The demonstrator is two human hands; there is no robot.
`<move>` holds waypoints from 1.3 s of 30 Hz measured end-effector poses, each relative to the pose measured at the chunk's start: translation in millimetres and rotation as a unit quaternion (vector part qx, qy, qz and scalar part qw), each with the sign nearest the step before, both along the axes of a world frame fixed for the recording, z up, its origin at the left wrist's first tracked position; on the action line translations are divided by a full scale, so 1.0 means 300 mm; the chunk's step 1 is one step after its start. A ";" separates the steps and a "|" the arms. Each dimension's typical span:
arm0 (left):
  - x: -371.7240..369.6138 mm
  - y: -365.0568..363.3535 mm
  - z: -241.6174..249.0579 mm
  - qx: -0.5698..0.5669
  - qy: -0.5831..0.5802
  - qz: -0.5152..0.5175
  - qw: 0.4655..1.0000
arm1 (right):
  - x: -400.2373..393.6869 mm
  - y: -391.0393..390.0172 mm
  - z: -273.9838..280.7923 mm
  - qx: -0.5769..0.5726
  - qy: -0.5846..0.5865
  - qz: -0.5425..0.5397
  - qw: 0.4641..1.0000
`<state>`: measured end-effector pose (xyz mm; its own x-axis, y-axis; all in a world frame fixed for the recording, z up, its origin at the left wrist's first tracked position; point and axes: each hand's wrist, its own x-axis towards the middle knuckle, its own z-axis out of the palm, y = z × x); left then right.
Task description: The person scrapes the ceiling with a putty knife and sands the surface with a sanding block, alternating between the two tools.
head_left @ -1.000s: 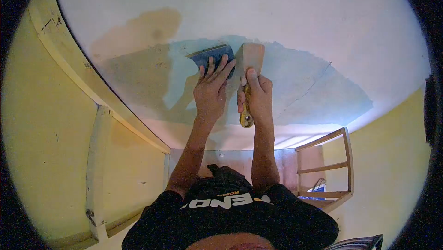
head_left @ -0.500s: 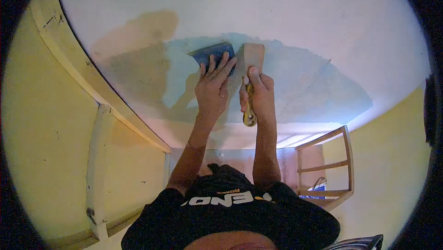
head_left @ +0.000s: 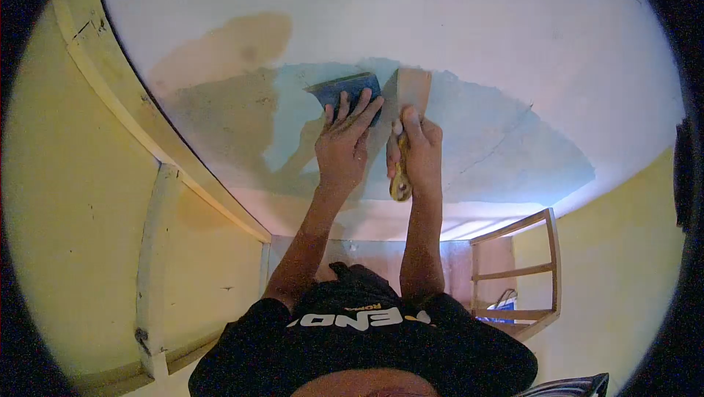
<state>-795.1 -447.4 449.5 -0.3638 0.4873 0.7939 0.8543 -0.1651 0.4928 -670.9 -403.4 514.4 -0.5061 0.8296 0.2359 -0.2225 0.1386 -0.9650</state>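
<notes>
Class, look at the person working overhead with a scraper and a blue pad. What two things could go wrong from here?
1. The left hand only presses the blue pad against the ceiling with spread fingers, so the pad could slip and fall towards the face.
2. The right hand holds the putty knife on a cracked grey patch; loosened material might drop into the eyes.

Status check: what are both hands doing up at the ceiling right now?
Left hand pressing blue pad flat on ceiling. Right hand gripping putty knife, blade on the grey patch. Nothing between them.
</notes>
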 end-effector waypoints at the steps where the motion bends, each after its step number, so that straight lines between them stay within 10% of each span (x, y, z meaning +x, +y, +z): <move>1: 0.007 -0.002 -0.008 -0.006 0.003 0.001 1.000 | 0.002 0.002 -0.004 0.008 0.009 0.004 1.000; 39: -0.004 0.014 -0.027 -0.007 -0.001 -0.010 1.000 | 0.000 -0.011 -0.014 -0.010 0.011 -0.009 1.000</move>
<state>-796.3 -443.1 441.3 -0.3550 0.5054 0.7865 0.8499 -0.1759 0.4967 -670.8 -406.8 510.1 -0.4866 0.8427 0.2306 -0.2409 0.1243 -0.9626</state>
